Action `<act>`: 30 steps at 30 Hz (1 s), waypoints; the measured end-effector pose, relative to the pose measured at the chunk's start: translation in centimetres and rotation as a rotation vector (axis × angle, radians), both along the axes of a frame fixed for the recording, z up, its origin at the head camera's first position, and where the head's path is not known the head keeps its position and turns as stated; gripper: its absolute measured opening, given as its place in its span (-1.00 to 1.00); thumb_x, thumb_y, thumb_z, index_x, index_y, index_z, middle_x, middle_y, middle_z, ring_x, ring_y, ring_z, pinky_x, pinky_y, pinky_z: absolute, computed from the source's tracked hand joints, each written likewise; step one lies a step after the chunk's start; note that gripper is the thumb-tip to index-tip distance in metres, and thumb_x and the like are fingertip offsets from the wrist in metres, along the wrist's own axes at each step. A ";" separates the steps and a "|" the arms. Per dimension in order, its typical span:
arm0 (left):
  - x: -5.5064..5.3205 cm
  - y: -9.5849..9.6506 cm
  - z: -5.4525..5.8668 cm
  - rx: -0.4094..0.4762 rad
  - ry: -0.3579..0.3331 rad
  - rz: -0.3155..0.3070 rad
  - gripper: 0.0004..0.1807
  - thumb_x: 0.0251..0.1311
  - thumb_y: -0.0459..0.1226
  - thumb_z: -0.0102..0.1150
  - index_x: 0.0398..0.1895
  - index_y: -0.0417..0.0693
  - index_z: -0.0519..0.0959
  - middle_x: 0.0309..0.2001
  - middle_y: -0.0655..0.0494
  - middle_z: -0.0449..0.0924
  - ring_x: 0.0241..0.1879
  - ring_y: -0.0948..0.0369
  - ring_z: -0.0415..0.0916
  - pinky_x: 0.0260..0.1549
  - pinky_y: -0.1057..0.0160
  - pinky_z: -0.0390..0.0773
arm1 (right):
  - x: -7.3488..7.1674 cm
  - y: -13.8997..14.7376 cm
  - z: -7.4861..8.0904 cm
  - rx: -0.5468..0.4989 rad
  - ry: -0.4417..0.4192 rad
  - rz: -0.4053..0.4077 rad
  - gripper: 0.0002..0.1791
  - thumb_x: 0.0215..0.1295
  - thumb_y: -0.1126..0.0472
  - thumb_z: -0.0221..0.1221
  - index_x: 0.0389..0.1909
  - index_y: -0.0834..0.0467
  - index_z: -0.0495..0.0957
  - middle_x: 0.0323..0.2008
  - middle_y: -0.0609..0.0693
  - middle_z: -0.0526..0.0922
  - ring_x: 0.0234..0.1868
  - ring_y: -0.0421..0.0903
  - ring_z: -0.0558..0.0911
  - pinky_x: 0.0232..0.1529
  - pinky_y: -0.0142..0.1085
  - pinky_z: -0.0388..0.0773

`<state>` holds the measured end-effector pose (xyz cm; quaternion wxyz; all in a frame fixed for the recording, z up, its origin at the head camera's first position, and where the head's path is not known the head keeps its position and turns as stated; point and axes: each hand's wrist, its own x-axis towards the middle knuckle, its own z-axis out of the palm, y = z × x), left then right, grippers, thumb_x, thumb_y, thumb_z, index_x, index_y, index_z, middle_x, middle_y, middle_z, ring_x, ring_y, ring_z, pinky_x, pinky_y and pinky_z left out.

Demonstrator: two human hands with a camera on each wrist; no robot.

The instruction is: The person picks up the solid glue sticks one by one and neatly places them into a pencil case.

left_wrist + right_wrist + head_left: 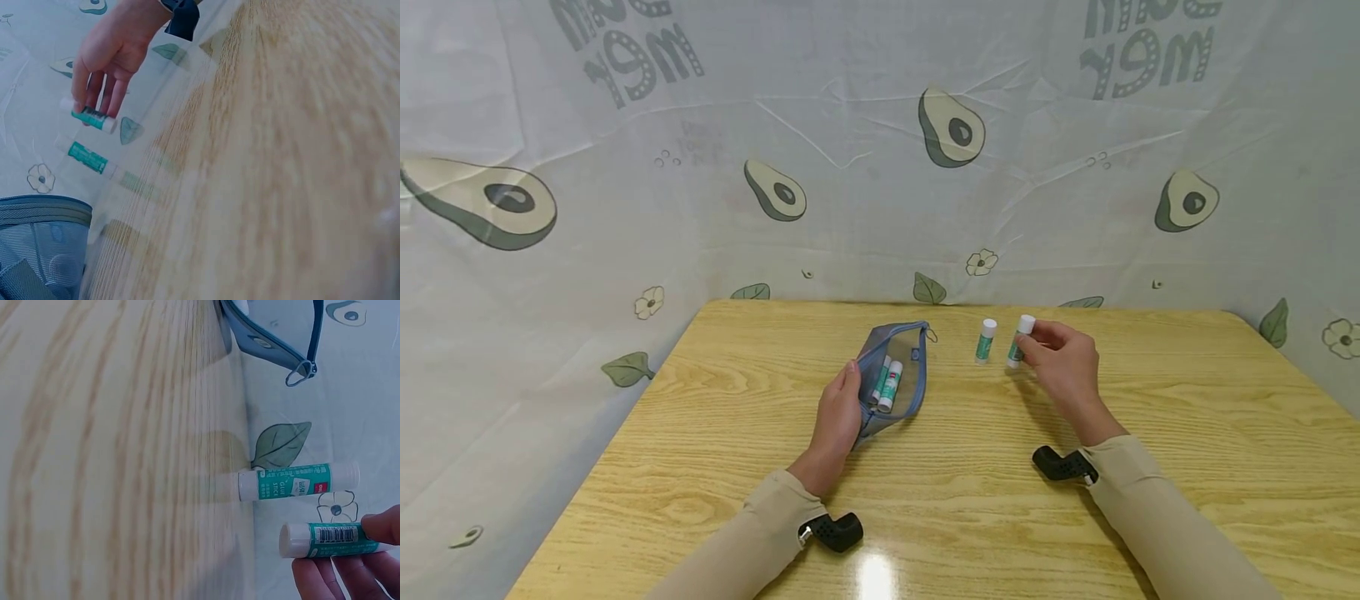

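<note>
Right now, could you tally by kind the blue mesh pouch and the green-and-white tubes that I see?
Blue mesh zippered pouch: 1
Green-and-white cylindrical glue sticks: 4 visible (2 in the pouch, 1 standing on the wood-grain table, 1 in the right hand)
Total: 5

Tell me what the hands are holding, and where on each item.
Right hand: a glue stick, pinched at its green labelled body. Left hand: the mesh pouch, gripped by one side at the open rim.
</note>
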<state>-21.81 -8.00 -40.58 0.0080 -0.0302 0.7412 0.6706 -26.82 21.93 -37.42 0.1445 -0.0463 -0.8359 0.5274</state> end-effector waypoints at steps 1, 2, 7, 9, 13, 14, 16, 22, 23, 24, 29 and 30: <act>-0.1 0.0 0.0 -0.001 0.000 0.003 -0.29 0.54 0.14 -0.40 0.55 -0.10 0.09 0.56 0.03 0.04 0.58 0.03 -0.11 0.54 -0.06 -0.03 | -0.1 0.0 0.0 0.002 0.003 -0.001 -0.55 0.37 0.04 0.21 0.17 0.21 0.57 0.01 0.15 0.63 -0.23 -0.37 0.61 -0.19 -0.47 0.69; -0.1 0.1 0.0 -0.003 0.000 0.005 -0.29 0.54 0.14 -0.40 0.55 -0.09 0.09 0.56 0.03 0.04 0.57 0.03 -0.11 0.54 -0.06 -0.03 | -0.2 0.0 0.0 0.003 0.007 -0.002 -0.54 0.37 0.04 0.22 0.17 0.21 0.57 0.01 0.14 0.63 -0.24 -0.40 0.60 -0.20 -0.49 0.68; -0.4 0.3 -0.1 -0.002 0.006 0.018 -0.29 0.54 0.14 -0.40 0.55 -0.09 0.09 0.56 0.03 0.05 0.57 0.04 -0.10 0.54 -0.05 -0.02 | -0.8 0.1 0.1 -0.004 0.034 0.007 -0.53 0.37 0.03 0.22 0.19 0.20 0.57 0.01 0.13 0.63 -0.23 -0.44 0.59 -0.22 -0.54 0.66; -0.5 0.4 -0.1 0.001 0.005 0.024 -0.30 0.54 0.14 -0.40 0.55 -0.09 0.10 0.56 0.04 0.05 0.57 0.05 -0.10 0.54 -0.05 -0.02 | -1.0 0.1 0.2 -0.007 0.040 0.012 -0.52 0.37 0.01 0.21 0.20 0.18 0.56 0.02 0.13 0.63 -0.22 -0.44 0.60 -0.20 -0.52 0.67; -0.8 0.7 0.0 -0.003 0.005 0.041 -0.30 0.55 0.13 -0.40 0.54 -0.09 0.12 0.56 0.02 0.07 0.57 0.04 -0.08 0.54 -0.05 0.00 | -1.3 0.2 0.4 0.006 0.036 0.016 -0.50 0.38 -0.02 0.20 0.22 0.16 0.56 0.06 0.13 0.63 -0.23 -0.46 0.60 -0.19 -0.53 0.66; -0.8 0.8 0.0 -0.001 0.004 0.043 -0.30 0.55 0.13 -0.40 0.54 -0.09 0.12 0.55 0.02 0.07 0.57 0.04 -0.08 0.54 -0.04 0.00 | -1.4 0.2 0.5 0.008 0.037 0.018 -0.49 0.38 -0.03 0.20 0.23 0.16 0.55 0.07 0.13 0.63 -0.23 -0.46 0.60 -0.19 -0.54 0.66; -0.9 0.9 0.0 0.003 -0.001 0.046 -0.30 0.55 0.13 -0.39 0.54 -0.09 0.12 0.55 0.02 0.07 0.57 0.04 -0.07 0.54 -0.04 0.01 | -1.5 0.1 0.8 0.014 0.048 0.019 -0.47 0.38 -0.04 0.20 0.25 0.15 0.54 0.08 0.14 0.63 -0.21 -0.46 0.59 -0.19 -0.57 0.64; -0.9 0.9 0.0 -0.007 -0.005 0.058 -0.30 0.55 0.13 -0.39 0.54 -0.11 0.13 0.55 0.01 0.09 0.56 0.03 -0.06 0.54 -0.03 0.01 | -1.8 -0.4 2.5 -0.038 0.095 0.013 -0.47 0.36 -0.03 0.21 0.28 0.11 0.52 0.04 0.09 0.64 -0.21 -0.43 0.62 -0.19 -0.55 0.65; -1.0 0.9 -0.1 -0.010 -0.003 0.061 -0.31 0.55 0.12 -0.39 0.53 -0.11 0.14 0.55 0.00 0.09 0.56 0.03 -0.05 0.54 -0.04 0.02 | -1.8 -0.5 2.9 -0.050 0.099 0.010 -0.47 0.36 -0.03 0.21 0.28 0.10 0.52 0.03 0.07 0.65 -0.22 -0.42 0.63 -0.19 -0.54 0.65; -1.0 1.0 0.0 -0.011 -0.006 0.064 -0.31 0.55 0.13 -0.38 0.53 -0.10 0.14 0.54 0.01 0.10 0.56 0.04 -0.05 0.54 -0.03 0.02 | -1.8 -0.6 3.2 -0.055 0.105 0.006 -0.47 0.36 -0.04 0.21 0.28 0.08 0.52 0.02 0.05 0.65 -0.22 -0.42 0.63 -0.19 -0.54 0.65; -0.9 0.9 -0.2 -0.011 -0.012 0.062 -0.31 0.55 0.13 -0.38 0.54 -0.09 0.14 0.55 0.03 0.09 0.56 0.04 -0.05 0.54 -0.04 0.01 | -1.9 -1.2 4.7 -0.087 0.139 0.003 -0.47 0.35 -0.02 0.22 0.29 0.07 0.51 0.01 0.02 0.65 -0.19 -0.38 0.63 -0.16 -0.51 0.67; -0.9 0.9 -0.2 -0.011 -0.012 0.061 -0.31 0.55 0.13 -0.38 0.54 -0.09 0.13 0.55 0.03 0.09 0.56 0.04 -0.05 0.54 -0.04 0.01 | -1.9 -1.3 5.0 -0.092 0.145 0.007 -0.47 0.35 0.00 0.22 0.30 0.07 0.50 0.00 0.01 0.65 -0.19 -0.36 0.63 -0.15 -0.50 0.67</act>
